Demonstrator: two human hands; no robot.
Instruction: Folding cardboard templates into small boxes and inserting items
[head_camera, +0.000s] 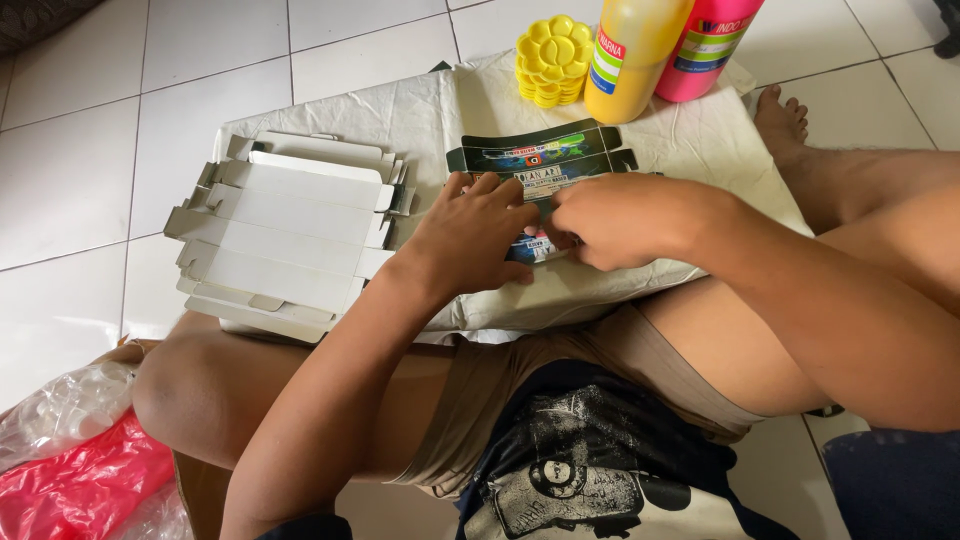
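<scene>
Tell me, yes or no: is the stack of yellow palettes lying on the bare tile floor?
No, the yellow palettes sit on the white cloth, beside the yellow bottle.

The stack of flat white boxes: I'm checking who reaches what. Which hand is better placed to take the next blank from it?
Probably the left hand. It rests on the printed box on the side nearest the stack of flat white boxes. The right hand is farther away and would have to cross over the left.
</scene>
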